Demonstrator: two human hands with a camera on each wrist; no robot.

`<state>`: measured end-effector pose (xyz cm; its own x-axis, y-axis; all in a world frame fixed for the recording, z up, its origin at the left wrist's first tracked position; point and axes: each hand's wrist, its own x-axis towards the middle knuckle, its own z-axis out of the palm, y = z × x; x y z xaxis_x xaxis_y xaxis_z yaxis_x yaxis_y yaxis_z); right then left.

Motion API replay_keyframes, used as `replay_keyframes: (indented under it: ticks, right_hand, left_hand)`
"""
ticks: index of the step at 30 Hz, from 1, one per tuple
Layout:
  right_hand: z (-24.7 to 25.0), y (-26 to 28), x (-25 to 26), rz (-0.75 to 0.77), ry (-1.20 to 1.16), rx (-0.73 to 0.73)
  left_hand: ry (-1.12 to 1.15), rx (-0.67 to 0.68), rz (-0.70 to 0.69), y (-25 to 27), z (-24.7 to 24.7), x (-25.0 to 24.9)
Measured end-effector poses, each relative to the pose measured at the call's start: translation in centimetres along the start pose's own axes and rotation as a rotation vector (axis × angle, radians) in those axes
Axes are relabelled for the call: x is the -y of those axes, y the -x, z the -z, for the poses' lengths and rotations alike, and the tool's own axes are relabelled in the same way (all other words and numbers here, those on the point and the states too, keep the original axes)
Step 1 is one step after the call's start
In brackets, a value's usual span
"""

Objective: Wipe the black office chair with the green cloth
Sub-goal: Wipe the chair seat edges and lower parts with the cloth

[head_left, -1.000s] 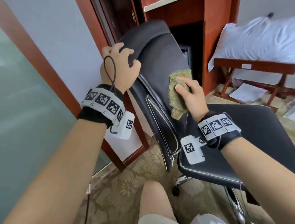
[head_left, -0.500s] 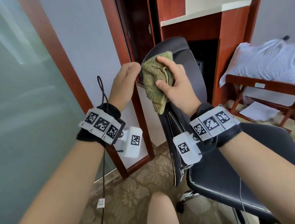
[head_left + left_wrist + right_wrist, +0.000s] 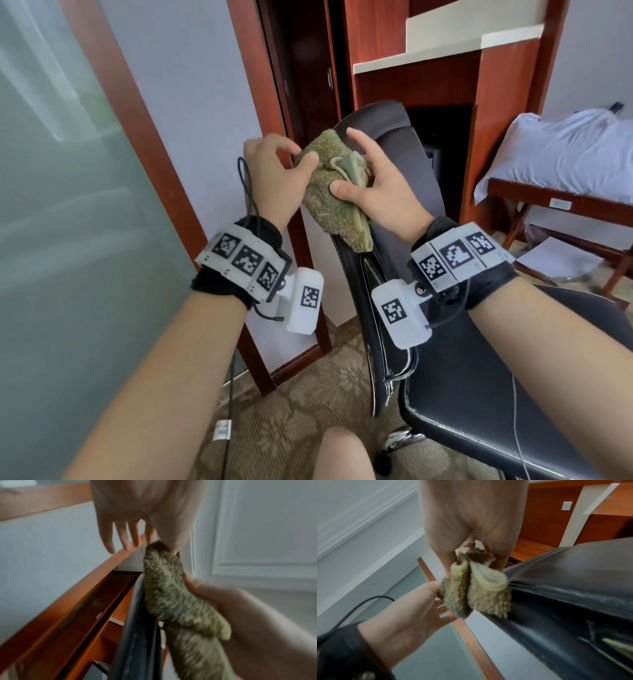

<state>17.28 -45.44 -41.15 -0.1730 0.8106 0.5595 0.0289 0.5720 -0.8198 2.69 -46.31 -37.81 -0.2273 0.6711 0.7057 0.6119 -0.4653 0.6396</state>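
The green cloth (image 3: 327, 202) is bunched at the left edge of the black office chair's backrest (image 3: 414, 178), draping over it. My left hand (image 3: 301, 154) pinches the cloth's upper corner between thumb and forefinger; in the left wrist view the other fingers (image 3: 123, 539) are spread free. My right hand (image 3: 349, 164) grips the cloth from the right, thumb pressed on its front. The right wrist view shows the folded cloth (image 3: 476, 588) hanging against the chair's edge (image 3: 565, 588), with the left hand (image 3: 412, 608) beside it. The chair seat (image 3: 513, 394) lies below right.
A frosted glass panel (image 3: 68, 205) and a wooden door frame (image 3: 164, 171) stand close on the left. A wooden desk unit (image 3: 428, 78) is behind the chair. White bedding (image 3: 565, 154) lies on a wooden rack at right. My knee (image 3: 339, 455) is over patterned carpet.
My left hand let go of the backrest top and came to pinch the cloth. My right hand carried the cloth from the backrest's front up to its left edge.
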Motion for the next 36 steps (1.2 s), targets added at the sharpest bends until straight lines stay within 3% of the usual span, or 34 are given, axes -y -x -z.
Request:
replay_keyframes:
  ticks: [2,4,5,7,9,11,13,15,19,22,25,27,31,36]
  right_hand:
    - [0.0,-0.3,0.0,-0.017,0.022,-0.050]
    - [0.1,-0.5,0.2,-0.059,-0.035,-0.049]
    - [0.3,-0.5,0.4,-0.088,-0.081,-0.026]
    - [0.9,-0.5,0.6,-0.156,-0.203,0.054]
    - [1.8,-0.1,0.7,-0.197,-0.397,0.165]
    - [3.0,0.0,0.2,-0.206,-0.509,0.180]
    - [3.9,-0.3,-0.9,-0.222,-0.386,0.035]
    - [4.5,-0.5,-2.4,-0.192,-0.050,-0.104]
    - [5.0,-0.3,-5.6,0.053,0.435,-0.003]
    - [5.2,-0.4,-7.3,0.050,0.496,0.105]
    - [4.9,-0.5,-7.7,0.034,0.462,0.130]
    - [4.7,-0.9,-7.8,0.063,0.455,0.128]
    - [4.3,-1.4,-8.1,0.106,0.552,0.196]
    - [3.9,-1.0,-8.8,0.169,0.572,0.161]
  left_hand:
    - [-0.080,-0.095,-0.249,0.5,0.2,0.0]
    - [-0.115,-0.001,-0.451,1.1,0.2,0.3]
    - [-0.129,0.091,-0.480,1.5,0.1,0.4]
    - [-0.156,0.240,-0.467,2.1,-0.1,0.8]
    - [-0.198,0.265,-0.459,2.6,-0.2,1.2]
    - [-0.251,0.257,-0.440,2.8,-0.4,1.2]
    - [-0.309,0.230,-0.395,2.9,-0.9,0.8]
    - [-0.456,0.155,-0.366,3.1,-1.7,0.5]
    - [-0.618,0.041,-0.309,3.6,-3.1,0.1]
    - [-0.450,0.057,-0.144,3.9,-3.8,-0.4]
    - [-0.178,0.054,-0.083,3.4,-4.7,-0.5]
    - [-0.126,0.074,-0.064,2.9,-5.1,-0.3]
    - [-0.172,0.010,-0.162,3.0,-5.1,0.3]
    - [-0.144,-0.259,-0.371,4.2,-5.4,1.3]
